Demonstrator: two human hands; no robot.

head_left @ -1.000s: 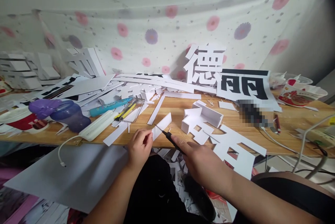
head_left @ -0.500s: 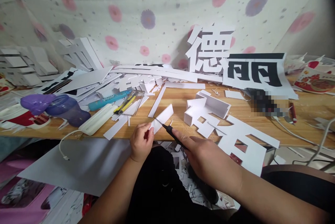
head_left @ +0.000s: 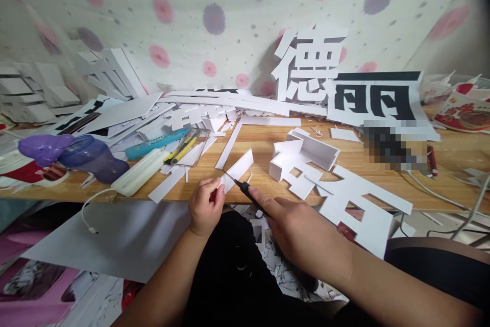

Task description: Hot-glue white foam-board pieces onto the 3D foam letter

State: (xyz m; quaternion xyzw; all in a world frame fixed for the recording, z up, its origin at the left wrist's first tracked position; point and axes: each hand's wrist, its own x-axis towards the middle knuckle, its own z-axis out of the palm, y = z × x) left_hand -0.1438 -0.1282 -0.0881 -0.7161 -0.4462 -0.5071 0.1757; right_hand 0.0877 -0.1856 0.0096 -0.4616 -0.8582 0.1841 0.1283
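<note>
My left hand (head_left: 204, 204) pinches the near end of a white foam-board strip (head_left: 238, 168) at the front edge of the wooden table (head_left: 264, 148). My right hand (head_left: 296, 227) grips a black-handled craft knife (head_left: 247, 193), with its blade tip laid across the strip just beside my left fingers. A partly built white foam-board character (head_left: 306, 161) lies flat to the right of the strip.
A standing white cut-out character (head_left: 310, 61) and a black printed sheet (head_left: 377, 97) lean at the back. To the left are a purple bottle (head_left: 76, 156), a white case (head_left: 138, 171), a teal marker (head_left: 156, 144), yellow knives (head_left: 184, 148) and piles of offcuts. A large white sheet (head_left: 115, 237) hangs below the table's edge.
The view has tilted a little, so the table sits higher in frame. Both hands stay on the strip, with the knife blade still across it.
</note>
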